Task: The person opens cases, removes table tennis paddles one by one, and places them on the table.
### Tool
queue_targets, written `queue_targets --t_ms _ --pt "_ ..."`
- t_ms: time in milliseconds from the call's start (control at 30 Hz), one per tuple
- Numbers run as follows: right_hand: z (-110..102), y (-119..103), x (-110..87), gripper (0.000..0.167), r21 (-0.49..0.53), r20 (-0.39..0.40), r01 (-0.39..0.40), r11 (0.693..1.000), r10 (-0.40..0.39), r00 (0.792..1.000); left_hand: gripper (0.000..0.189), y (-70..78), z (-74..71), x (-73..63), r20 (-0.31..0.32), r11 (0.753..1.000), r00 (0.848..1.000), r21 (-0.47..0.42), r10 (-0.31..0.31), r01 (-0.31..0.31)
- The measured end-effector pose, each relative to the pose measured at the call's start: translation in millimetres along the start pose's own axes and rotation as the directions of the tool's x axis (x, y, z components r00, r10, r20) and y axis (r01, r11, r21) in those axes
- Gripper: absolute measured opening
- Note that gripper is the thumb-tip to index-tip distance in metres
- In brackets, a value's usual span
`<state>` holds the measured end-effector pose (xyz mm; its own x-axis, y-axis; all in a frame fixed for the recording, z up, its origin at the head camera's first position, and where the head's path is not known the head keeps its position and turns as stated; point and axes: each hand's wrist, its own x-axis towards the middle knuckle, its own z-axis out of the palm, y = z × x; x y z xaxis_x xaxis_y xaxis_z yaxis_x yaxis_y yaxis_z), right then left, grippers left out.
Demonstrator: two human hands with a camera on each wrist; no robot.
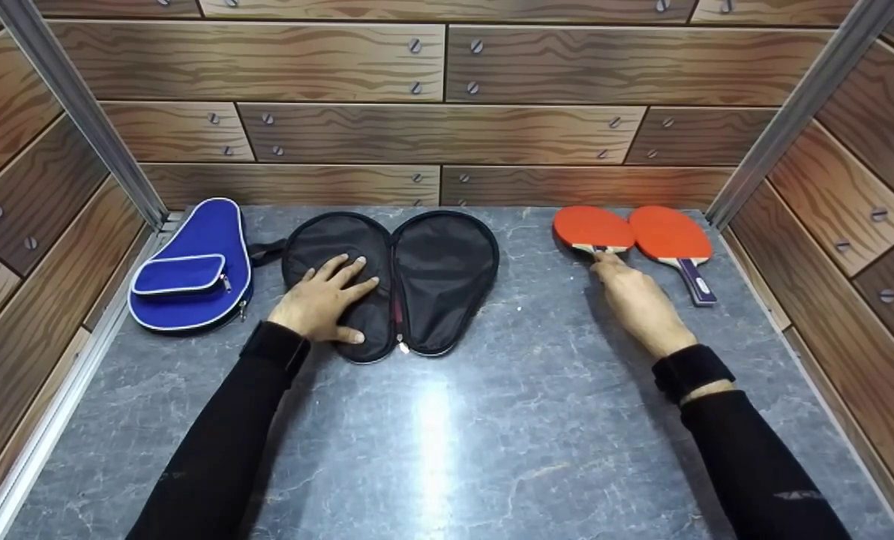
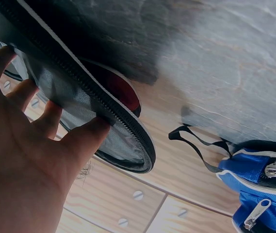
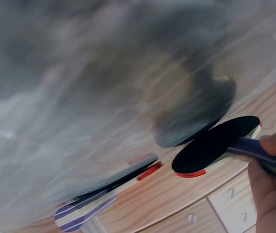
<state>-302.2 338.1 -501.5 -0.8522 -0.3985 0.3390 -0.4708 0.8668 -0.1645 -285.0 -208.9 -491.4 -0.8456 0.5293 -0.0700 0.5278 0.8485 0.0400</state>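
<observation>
A black table tennis bat case (image 1: 447, 281) lies unzipped and spread flat, its two halves side by side. My left hand (image 1: 325, 300) rests on the left half with fingers spread; the left wrist view shows its fingertips against the grey-black lining (image 2: 79, 114). At the right, my right hand (image 1: 638, 304) grips the handle of a red-faced table tennis bat (image 1: 592, 226). In the right wrist view this bat shows its black side (image 3: 213, 148), tilted up off the table, with thumb and fingers around its purple handle. A second bat (image 1: 668, 231) lies red side up just right of it.
A blue bat case (image 1: 207, 232) with white piping and a zipped front pocket lies at the far left, its black strap (image 1: 267, 250) reaching the black case. Wood-patterned walls (image 1: 342, 135) and metal posts (image 1: 799, 97) enclose the grey table (image 1: 537, 420).
</observation>
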Motion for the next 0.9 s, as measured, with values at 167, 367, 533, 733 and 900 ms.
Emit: queue_targets --t_ms 167,367,533,733,900 --pt "-1.3 9.4 -2.7 0.031 -0.01 0.067 0.01 1.0 -0.01 0.998 0.101 0.4 -0.4 -0.1 -0.002 1.0 1.0 0.005 0.002 -0.002" --pt "-3.5 15.2 -9.1 0.03 -0.019 0.16 0.07 0.997 -0.066 0.985 0.1 0.5 -0.5 -1.2 -0.006 1.0 1.0 -0.002 0.003 -0.003" --pt "-4.1 17.7 -16.2 0.038 -0.091 0.201 0.159 0.983 -0.138 0.97 0.1 1.1 -0.2 -0.4 -0.012 1.0 1.0 -0.006 0.007 -0.007" --pt "-2.1 20.0 -19.8 0.04 -0.098 0.21 0.178 0.979 -0.154 0.966 0.101 0.5 -0.6 -0.2 -0.002 1.0 1.0 -0.021 0.006 -0.006" --pt "-5.9 15.5 -18.3 0.04 -0.08 0.255 0.127 0.989 -0.103 0.961 0.1 0.7 -4.9 -0.3 0.015 1.0 1.0 -0.027 0.0 0.001"
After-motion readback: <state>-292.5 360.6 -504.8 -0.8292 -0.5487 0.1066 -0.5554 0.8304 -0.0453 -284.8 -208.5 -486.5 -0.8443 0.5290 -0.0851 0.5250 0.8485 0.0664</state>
